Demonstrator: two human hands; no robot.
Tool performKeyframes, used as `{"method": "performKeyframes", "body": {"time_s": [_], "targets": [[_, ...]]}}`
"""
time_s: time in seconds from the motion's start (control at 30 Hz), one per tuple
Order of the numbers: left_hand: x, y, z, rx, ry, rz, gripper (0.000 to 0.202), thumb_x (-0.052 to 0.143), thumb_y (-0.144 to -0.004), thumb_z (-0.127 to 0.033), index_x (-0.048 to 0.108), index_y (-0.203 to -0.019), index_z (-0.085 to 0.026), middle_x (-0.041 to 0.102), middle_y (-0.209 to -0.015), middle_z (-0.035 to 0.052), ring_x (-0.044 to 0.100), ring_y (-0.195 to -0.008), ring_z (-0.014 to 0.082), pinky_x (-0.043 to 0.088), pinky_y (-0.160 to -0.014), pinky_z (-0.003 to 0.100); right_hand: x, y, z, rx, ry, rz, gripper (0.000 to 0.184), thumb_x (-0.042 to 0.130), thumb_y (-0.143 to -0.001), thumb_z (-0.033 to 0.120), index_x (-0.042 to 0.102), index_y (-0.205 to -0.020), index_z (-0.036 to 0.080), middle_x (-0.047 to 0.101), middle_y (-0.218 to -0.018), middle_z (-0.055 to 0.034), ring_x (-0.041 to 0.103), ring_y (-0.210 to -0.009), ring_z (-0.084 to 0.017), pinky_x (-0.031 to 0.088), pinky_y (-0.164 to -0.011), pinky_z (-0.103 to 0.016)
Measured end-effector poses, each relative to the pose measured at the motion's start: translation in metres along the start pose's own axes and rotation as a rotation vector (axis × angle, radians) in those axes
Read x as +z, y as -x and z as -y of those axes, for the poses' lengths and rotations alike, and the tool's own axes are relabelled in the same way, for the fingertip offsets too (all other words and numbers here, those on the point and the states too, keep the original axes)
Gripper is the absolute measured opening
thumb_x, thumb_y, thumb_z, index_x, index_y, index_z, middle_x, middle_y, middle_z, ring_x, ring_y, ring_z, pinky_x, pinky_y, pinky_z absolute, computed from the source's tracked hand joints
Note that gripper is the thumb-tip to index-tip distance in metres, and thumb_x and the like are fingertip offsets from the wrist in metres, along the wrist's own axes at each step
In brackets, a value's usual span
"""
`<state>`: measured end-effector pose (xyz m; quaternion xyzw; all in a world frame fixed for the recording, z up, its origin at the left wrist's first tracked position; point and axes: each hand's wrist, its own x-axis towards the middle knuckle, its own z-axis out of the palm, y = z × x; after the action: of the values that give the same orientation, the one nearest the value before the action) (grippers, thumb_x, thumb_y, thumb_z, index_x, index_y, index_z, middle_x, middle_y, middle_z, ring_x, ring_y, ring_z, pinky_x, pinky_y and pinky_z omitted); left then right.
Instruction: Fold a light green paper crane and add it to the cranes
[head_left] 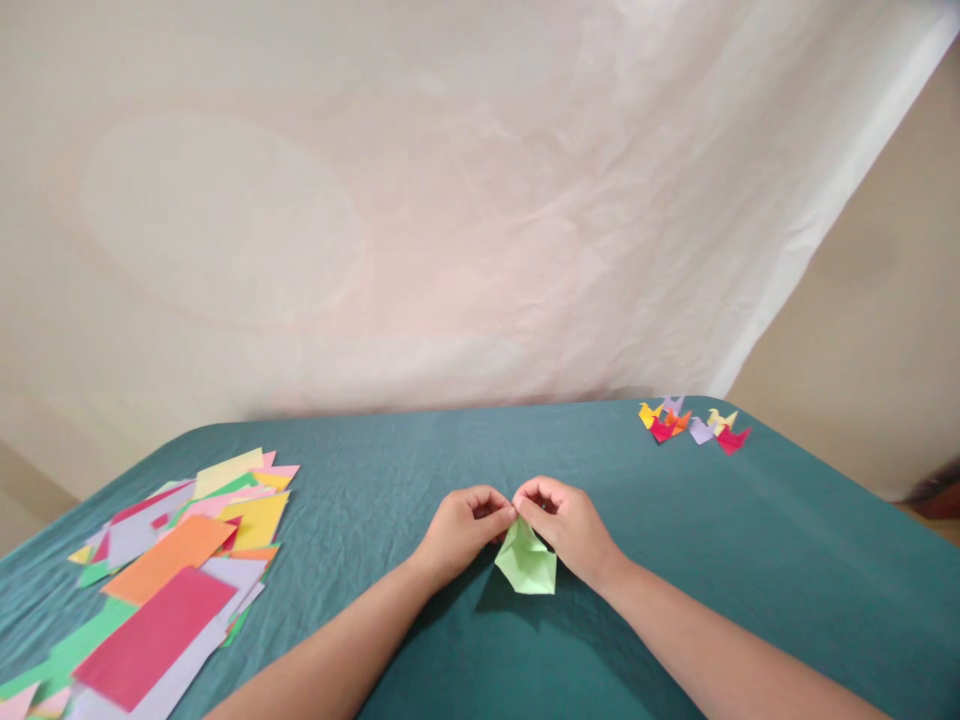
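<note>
A partly folded light green paper (pixel 526 564) lies in front of me on the teal tablecloth (pixel 750 560). My left hand (pixel 461 530) pinches its top point from the left, fingers curled closed. From the right, my right hand (pixel 566 525) pinches the same top point. The fingertips of both hands meet above the paper. The paper's lower part fans out toward me, resting on or just above the cloth.
A loose pile of coloured paper sheets (pixel 165 575) covers the table's left side. Several small folded paper figures (pixel 694 422) sit in a cluster at the far right edge. A cream cloth backdrop (pixel 450 200) hangs behind the table.
</note>
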<state>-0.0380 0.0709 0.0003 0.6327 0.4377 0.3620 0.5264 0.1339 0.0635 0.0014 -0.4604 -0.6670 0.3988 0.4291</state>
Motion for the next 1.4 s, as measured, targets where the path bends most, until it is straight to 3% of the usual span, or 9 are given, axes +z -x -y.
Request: {"method": "performKeyframes", "body": {"time_s": [0.33, 0.83, 1.07, 1.4], "targets": [[-0.0044, -0.0021, -0.0018, -0.032, 0.052, 0.060, 0.029, 0.066, -0.076, -0.042, 0.064, -0.075, -0.012, 0.061, -0.065, 0.0008, 0.055, -0.058, 0.0113, 0.045, -0.058, 0.023, -0.0014, 0.0006, 0.0000, -0.011, -0.063, -0.006, 0.016, 0.054, -0.085, 0.030, 0.062, -0.080, 0.018, 0.058, -0.066, 0.0021, 0.051, -0.058, -0.011, 0.039, -0.053, -0.020], [-0.0007, 0.0003, -0.0006, 0.060, -0.200, -0.033, 0.027, 0.057, -0.082, -0.040, 0.063, -0.073, -0.015, 0.062, -0.065, -0.0002, 0.056, -0.060, 0.0125, 0.042, -0.058, 0.022, -0.0007, -0.0019, -0.0021, -0.038, 0.012, -0.010, 0.017, 0.057, -0.083, 0.032, 0.065, -0.079, 0.018, 0.063, -0.068, 0.0006, 0.055, -0.063, -0.013, 0.042, -0.058, -0.022], [-0.0037, -0.0007, -0.0012, 0.017, -0.149, 0.029, 0.025, 0.060, -0.080, -0.038, 0.066, -0.074, -0.014, 0.064, -0.066, 0.0013, 0.057, -0.061, 0.0131, 0.043, -0.059, 0.022, -0.0024, 0.0000, -0.0002, -0.041, 0.035, -0.013, 0.020, 0.055, -0.085, 0.033, 0.066, -0.077, 0.018, 0.063, -0.067, 0.0004, 0.055, -0.061, -0.013, 0.040, -0.056, -0.022], [-0.0041, -0.0007, -0.0052, 0.035, -0.202, 0.012, 0.023, 0.061, -0.078, -0.036, 0.067, -0.072, -0.015, 0.064, -0.064, 0.0009, 0.055, -0.058, 0.0124, 0.042, -0.057, 0.021, -0.0017, 0.0010, -0.0001, -0.077, 0.046, -0.072, 0.021, 0.055, -0.085, 0.035, 0.065, -0.076, 0.019, 0.062, -0.067, 0.0004, 0.054, -0.060, -0.014, 0.041, -0.056, -0.022]]}}
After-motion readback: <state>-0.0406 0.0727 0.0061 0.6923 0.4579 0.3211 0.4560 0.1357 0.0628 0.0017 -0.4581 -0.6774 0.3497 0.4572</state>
